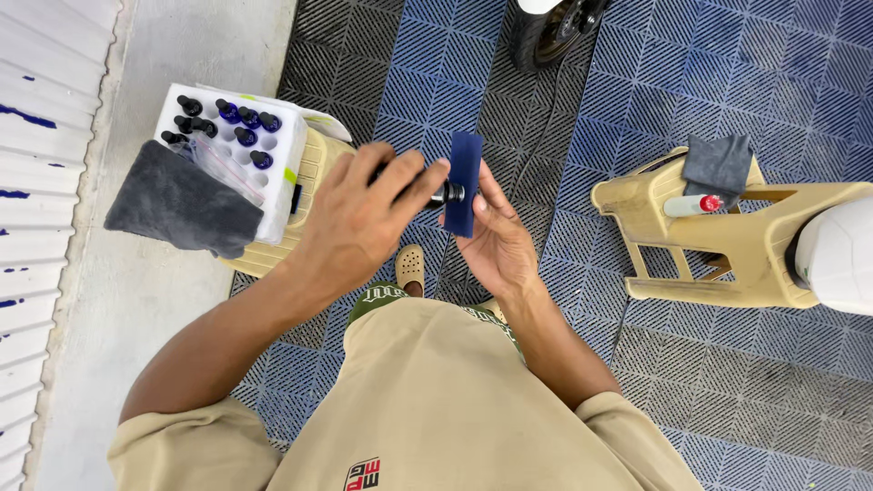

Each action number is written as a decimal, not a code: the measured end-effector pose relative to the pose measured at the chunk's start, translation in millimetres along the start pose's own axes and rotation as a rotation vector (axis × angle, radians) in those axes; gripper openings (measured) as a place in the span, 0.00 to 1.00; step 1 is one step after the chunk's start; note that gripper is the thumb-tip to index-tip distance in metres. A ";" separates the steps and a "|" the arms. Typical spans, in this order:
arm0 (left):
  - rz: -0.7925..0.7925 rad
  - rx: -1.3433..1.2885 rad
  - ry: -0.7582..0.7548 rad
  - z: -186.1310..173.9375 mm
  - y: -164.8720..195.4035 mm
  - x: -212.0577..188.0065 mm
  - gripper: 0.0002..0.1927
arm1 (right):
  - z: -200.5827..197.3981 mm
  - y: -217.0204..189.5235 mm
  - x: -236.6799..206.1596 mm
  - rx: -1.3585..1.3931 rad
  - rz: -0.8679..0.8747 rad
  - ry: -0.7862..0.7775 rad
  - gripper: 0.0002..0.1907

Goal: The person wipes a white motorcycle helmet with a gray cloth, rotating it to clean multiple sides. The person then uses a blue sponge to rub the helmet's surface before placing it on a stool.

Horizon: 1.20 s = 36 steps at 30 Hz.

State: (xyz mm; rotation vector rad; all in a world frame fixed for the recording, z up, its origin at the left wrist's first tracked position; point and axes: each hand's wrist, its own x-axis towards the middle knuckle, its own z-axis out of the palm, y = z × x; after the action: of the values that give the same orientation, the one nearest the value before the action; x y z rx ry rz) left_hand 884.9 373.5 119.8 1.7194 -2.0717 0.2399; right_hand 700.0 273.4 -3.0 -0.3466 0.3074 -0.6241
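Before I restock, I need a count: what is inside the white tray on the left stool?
The white tray holds small dark blue dropper bottles with black caps, about nine visible, and some empty holes. A grey cloth and clear plastic cover its near part, hiding any bottles there.

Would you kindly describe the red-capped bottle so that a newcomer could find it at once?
Look to the beige plastic stool tipped on its side at the right. On its upper face, below a dark grey cloth, lies the small white bottle, the only one with a red cap.

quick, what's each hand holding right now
Left hand: closed on a small dark bottle.
Right hand: holding a dark blue pad upright.
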 end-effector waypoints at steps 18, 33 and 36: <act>-0.001 -0.003 0.012 -8.9 -23.5 -28.7 0.26 | 24.8 24.6 18.9 -0.016 0.032 0.082 0.37; -0.177 -0.076 0.109 -13.7 -51.6 -57.2 0.25 | 38.6 52.9 28.4 -0.129 0.089 -0.001 0.34; -0.299 -0.182 0.141 -9.9 -60.3 -64.5 0.26 | 36.6 59.4 25.6 -0.164 0.129 0.032 0.33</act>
State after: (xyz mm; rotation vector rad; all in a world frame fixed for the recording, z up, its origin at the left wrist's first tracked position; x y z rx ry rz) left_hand 954.0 422.1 92.2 1.8134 -1.6571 0.0745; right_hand 764.1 310.8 1.4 -0.4708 0.4098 -0.4796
